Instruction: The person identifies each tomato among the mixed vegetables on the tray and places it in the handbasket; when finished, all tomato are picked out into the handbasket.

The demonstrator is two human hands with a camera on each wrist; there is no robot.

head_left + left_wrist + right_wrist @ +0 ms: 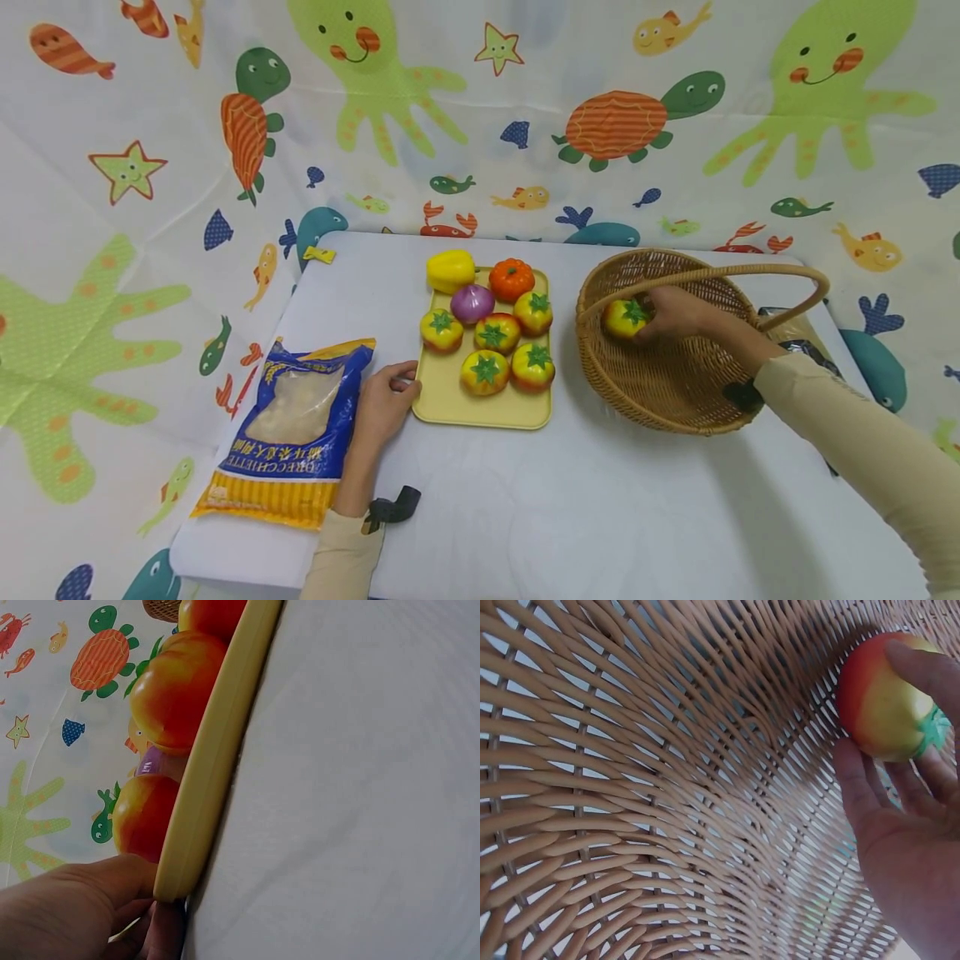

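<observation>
1. Blue-and-yellow bag, at eight o'clock in the head view: "ORECCHIETTE" in pale capitals, upside down, toward the bag's six o'clock.
2. Same bag, at twelve o'clock of that word: inverted Chinese characters, too unclear to read in full.

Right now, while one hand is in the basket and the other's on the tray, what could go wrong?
The round red-and-yellow tomato in the right hand might slip and roll inside the wicker basket. That hand is near the curved handle, so the two could bump. The left hand grips the yellow tray, so a tug or tilt might send the yellow bell pepper at its far corner rolling off.
</observation>
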